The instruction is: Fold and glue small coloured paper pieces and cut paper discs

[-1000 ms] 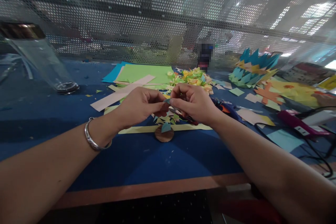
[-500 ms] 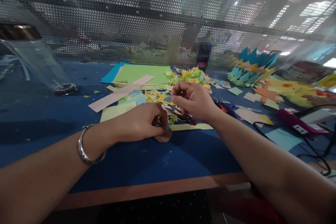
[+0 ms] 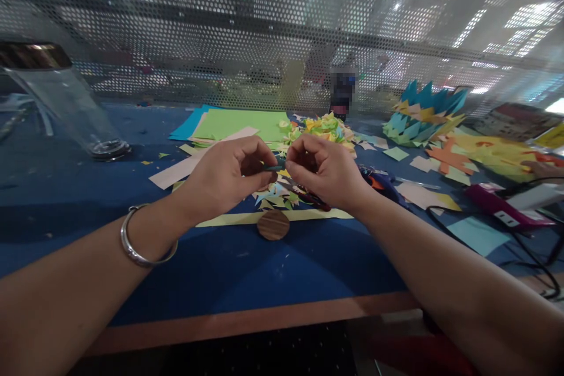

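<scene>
My left hand (image 3: 233,173) pinches a small blue-green piece of paper (image 3: 274,168) between thumb and fingertips. Close by on the right, my right hand (image 3: 328,170) is closed in a pinch, its fingertips at the paper's right end. Whether they grip that end or something tiny, I cannot make out. Below both hands lies a round wood-grained disc (image 3: 273,225), overlapping a long pale yellow paper strip (image 3: 224,219). Small paper scraps (image 3: 278,192) are scattered under the fingers. Dark red scissor handles (image 3: 318,202) show partly beneath my right hand.
Coloured sheets (image 3: 247,123) and a pile of folded paper pieces (image 3: 326,126) lie behind. A glass bottle (image 3: 83,111) stands left. To the right are a layered paper crown (image 3: 425,114), a purple-and-white power strip (image 3: 506,208) with cables, and another person's hand (image 3: 544,169).
My left hand has lifted up and away from the wooden disc, carrying the blue-green paper to my right hand. The disc is now uncovered. My right hand has hardly moved.
</scene>
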A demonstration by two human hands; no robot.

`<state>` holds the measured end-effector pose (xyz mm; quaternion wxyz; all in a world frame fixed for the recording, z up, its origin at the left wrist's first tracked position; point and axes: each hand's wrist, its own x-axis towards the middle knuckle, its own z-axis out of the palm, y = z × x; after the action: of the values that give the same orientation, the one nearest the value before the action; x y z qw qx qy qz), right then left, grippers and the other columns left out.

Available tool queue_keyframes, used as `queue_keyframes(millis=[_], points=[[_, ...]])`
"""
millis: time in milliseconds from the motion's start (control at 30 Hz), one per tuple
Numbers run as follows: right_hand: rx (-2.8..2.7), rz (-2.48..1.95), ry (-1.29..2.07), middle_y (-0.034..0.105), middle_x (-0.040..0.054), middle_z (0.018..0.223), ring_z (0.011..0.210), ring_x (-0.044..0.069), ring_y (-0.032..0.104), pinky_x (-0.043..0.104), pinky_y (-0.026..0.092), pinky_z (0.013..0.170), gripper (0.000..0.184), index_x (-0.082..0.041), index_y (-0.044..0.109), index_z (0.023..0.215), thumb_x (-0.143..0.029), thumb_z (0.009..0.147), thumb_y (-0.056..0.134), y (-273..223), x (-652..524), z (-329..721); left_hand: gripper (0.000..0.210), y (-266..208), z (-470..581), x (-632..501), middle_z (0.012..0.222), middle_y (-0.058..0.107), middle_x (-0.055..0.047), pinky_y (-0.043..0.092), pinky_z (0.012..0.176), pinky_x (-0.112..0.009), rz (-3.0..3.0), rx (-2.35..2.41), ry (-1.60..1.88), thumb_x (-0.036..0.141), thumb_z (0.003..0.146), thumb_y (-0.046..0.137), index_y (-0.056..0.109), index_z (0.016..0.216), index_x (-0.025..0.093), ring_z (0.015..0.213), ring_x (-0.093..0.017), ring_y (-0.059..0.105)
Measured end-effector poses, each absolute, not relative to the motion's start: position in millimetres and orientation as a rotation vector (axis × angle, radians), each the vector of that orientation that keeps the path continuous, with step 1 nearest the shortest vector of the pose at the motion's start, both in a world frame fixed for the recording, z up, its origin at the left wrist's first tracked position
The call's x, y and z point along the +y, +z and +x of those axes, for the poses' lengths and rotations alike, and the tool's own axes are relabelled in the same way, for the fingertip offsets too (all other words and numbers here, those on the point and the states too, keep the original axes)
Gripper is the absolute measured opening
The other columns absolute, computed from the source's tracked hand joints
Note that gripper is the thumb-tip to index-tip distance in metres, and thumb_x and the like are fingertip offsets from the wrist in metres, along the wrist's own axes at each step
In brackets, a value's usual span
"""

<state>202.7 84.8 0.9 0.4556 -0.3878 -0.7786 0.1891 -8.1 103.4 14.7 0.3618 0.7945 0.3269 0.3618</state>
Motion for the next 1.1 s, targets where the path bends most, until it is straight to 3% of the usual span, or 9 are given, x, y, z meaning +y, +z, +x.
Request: queue_keyframes(millis=[233, 367, 733, 1100], points=[[-1.926, -0.944, 0.417, 0.05, -0.0054, 0.066, 0.055, 0.008, 0.044, 0.024, 0.034, 0.051, 0.01, -0.019, 0.056, 0.08, -0.016, 0.085, 0.064, 2.7, 82.0, 200.0, 0.012, 18.2, -1.5, 100.8, 0.08, 0.069, -0.001, 0.057, 0.076, -0.031, 1.581, 0.659, 0.947, 0.023, 0.084, 0.074, 0.065, 0.091, 0.019, 0.075, -0.016, 0.07], [-1.951, -0.936, 0.398, 0.052, -0.0045, 0.067, 0.056, 0.008, 0.046, 0.024, 0.037, 0.052, 0.009, -0.019, 0.057, 0.082, -0.018, 0.086, 0.065, 4.0, 81.2, 200.4, 0.016, 16.5, -1.1, 101.7, 0.077, 0.069, -0.001, 0.059, 0.077, -0.032, 1.467, 0.694, 0.969, 0.017, 0.079, 0.077, 0.064, 0.088, 0.017, 0.072, -0.016, 0.071], [-2.014, -0.905, 0.398, 0.055, -0.0044, 0.067, 0.052, 0.006, 0.047, 0.021, 0.037, 0.048, 0.007, -0.017, 0.061, 0.089, -0.022, 0.09, 0.066, 5.7, 78.1, 201.2, 0.016, 16.4, -1.9, 103.4, 0.072, 0.065, 0.001, 0.057, 0.069, -0.024, 1.45, 0.733, 1.031, 0.013, 0.071, 0.081, 0.067, 0.078, 0.017, 0.068, -0.011, 0.065], [-2.001, -0.933, 0.46, 0.057, -0.002, 0.071, 0.055, 0.008, 0.048, 0.021, 0.037, 0.049, 0.011, -0.016, 0.063, 0.087, -0.026, 0.091, 0.064, 5.8, 77.6, 201.2, 0.02, 14.1, -8.5, 109.7, 0.08, 0.069, 0.0, 0.052, 0.07, -0.026, 1.683, 0.791, 1.016, 0.017, 0.071, 0.082, 0.068, 0.085, 0.02, 0.076, -0.014, 0.066]])
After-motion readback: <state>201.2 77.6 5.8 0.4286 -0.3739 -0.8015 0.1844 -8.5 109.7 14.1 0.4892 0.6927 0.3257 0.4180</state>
